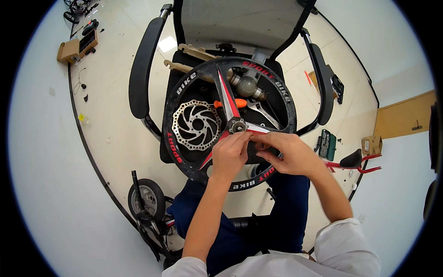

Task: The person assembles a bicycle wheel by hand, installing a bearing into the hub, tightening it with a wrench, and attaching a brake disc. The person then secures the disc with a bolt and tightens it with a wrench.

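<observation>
A black three-spoke wheel [289,109] with red and silver spokes lies across the seat of an office chair, its near rim over my knees. Both my hands meet just below its hub [237,126]. My left hand [229,154] has its fingers pinched together by the hub; what they hold, if anything, is hidden. My right hand [287,150] is closed beside it, thumb and fingers curled together, and I cannot make out what is between them. Through the wheel's left opening shows a silver brake disc [197,124]. An orange-handled screwdriver [236,103] and an adjustable wrench [264,113] lie beyond the hub.
Chair armrests [144,69] rise on both sides. A grey round-bodied part [248,86] sits under the wheel's far side. On the floor are a small wheel [146,198] at left, a green tool case [327,145] and a red frame with a saddle [351,159] at right.
</observation>
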`<action>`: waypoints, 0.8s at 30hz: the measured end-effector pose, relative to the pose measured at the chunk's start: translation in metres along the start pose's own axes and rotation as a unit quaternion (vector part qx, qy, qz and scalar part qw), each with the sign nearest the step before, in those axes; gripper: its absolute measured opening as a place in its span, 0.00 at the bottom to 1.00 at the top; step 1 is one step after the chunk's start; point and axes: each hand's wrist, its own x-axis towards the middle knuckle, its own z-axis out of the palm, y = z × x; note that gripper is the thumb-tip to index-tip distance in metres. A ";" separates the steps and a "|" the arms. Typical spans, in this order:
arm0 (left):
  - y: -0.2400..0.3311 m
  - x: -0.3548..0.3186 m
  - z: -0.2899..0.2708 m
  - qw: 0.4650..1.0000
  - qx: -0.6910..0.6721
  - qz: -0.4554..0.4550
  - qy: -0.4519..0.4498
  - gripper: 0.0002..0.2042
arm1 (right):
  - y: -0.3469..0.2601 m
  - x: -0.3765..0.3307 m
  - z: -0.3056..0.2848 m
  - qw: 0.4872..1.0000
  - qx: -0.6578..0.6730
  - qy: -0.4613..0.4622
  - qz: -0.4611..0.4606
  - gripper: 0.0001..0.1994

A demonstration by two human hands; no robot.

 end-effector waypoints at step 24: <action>0.004 -0.004 -0.008 0.998 -0.014 0.007 -0.063 0.16 | 0.012 0.020 -0.031 0.909 -0.270 -0.133 -0.289 0.11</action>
